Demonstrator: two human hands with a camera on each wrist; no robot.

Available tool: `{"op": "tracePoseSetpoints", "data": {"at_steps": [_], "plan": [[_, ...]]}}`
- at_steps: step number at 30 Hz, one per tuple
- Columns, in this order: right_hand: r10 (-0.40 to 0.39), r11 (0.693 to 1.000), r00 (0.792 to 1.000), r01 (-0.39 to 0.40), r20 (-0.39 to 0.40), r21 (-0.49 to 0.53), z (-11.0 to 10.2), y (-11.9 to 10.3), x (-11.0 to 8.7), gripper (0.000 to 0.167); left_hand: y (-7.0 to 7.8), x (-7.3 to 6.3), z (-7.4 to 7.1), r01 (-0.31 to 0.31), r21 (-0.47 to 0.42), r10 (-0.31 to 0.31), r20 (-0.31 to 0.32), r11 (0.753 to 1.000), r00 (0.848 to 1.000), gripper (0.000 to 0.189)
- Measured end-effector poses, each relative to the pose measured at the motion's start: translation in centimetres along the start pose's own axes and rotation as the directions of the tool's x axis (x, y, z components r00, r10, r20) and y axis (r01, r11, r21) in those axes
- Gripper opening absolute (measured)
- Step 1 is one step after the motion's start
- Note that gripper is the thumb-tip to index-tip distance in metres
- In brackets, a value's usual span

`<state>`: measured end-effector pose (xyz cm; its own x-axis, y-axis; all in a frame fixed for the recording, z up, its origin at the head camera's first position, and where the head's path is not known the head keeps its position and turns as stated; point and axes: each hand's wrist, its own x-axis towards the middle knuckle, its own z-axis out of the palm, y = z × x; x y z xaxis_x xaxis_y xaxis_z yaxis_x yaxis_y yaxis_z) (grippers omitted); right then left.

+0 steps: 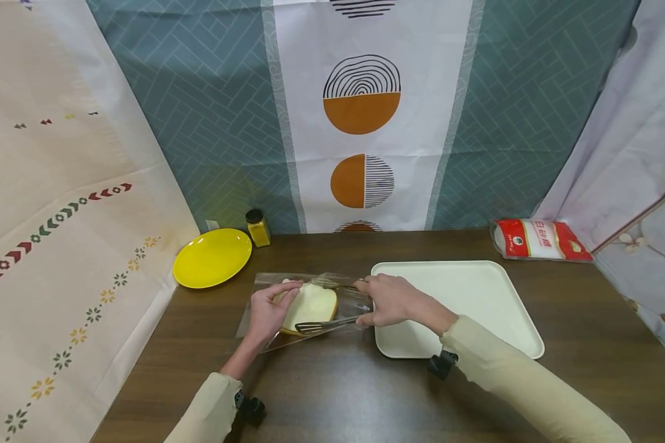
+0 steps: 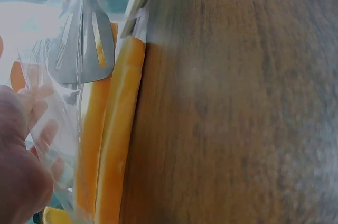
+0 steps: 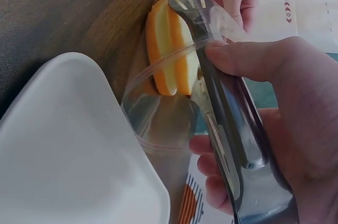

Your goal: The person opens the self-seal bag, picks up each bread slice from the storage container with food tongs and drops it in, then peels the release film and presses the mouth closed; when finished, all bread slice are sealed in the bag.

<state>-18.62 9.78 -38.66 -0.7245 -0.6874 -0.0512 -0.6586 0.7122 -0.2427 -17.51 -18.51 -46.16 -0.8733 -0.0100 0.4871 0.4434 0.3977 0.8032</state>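
Observation:
A clear plastic bag [image 1: 360, 303] lies on the table with two bread slices [image 2: 108, 139] in it, white with golden-brown crust. My left hand [image 1: 268, 311] is over the near-left part of the bread and pinches the bag's film between thumb and fingers. From the right, my right hand [image 1: 392, 299] grips metal tongs [image 3: 227, 108], thumb on one arm and fingers on the other. Their slotted ends reach through the bag's mouth; one slotted end [image 2: 90, 49] is by the near side of the bread. The other end is partly hidden by the wrinkled film.
Just right of the bag is a white rectangular tray [image 1: 460, 314]. A yellow plate [image 1: 213, 258] and a yellow jar with a black lid [image 1: 258, 229] stand at the back left. At the back right lies a red and white packet [image 1: 543, 240]. Cloths hang behind and beside the table.

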Motion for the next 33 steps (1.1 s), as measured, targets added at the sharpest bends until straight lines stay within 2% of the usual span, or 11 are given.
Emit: {"op": "tracePoseSetpoints", "data": {"at_steps": [6,12,14,16,20,22,27,33], "plan": [[0.012,1.0,1.0,-0.012,0.002,0.003,-0.5,-0.2,-0.1,0.07,0.3,0.0,0.2,-0.006,0.019,0.006,-0.019,1.0,1.0,0.014],[0.02,1.0,1.0,-0.02,0.005,0.015,-0.8,-0.2,-0.3,0.067,2.3,-0.1,0.3,-0.009,0.028,0.01,-0.029,1.0,1.0,0.014],[0.027,0.999,1.0,-0.028,0.007,0.027,-0.8,-0.2,-0.4,0.067,2.5,-0.2,0.3,-0.007,0.033,0.008,-0.029,0.999,1.0,0.014],[0.035,0.999,0.999,-0.035,0.006,0.033,-0.9,-0.1,-0.6,0.068,2.1,-0.1,0.3,-0.006,0.036,0.007,-0.03,0.999,1.0,0.013],[0.034,0.999,0.999,-0.033,-0.011,0.039,-1.1,0.1,-1.1,0.07,0.4,-0.1,0.3,-0.009,0.026,0.01,-0.029,1.0,1.0,0.014],[0.027,0.999,0.999,-0.026,-0.024,0.037,-1.1,0.2,-1.3,0.065,0.0,-0.1,0.2,-0.014,0.017,0.014,-0.025,1.0,1.0,0.013],[0.027,0.999,0.999,-0.025,-0.038,0.038,-1.3,0.6,-2.3,0.057,-0.2,-0.1,0.1,-0.035,0.002,0.035,-0.019,0.999,0.999,0.014],[0.032,0.999,0.998,-0.03,-0.063,0.029,-1.7,1.3,-3.9,0.043,-0.1,-0.1,0.1,-0.018,0.016,0.018,-0.018,1.0,1.0,0.016]]}}
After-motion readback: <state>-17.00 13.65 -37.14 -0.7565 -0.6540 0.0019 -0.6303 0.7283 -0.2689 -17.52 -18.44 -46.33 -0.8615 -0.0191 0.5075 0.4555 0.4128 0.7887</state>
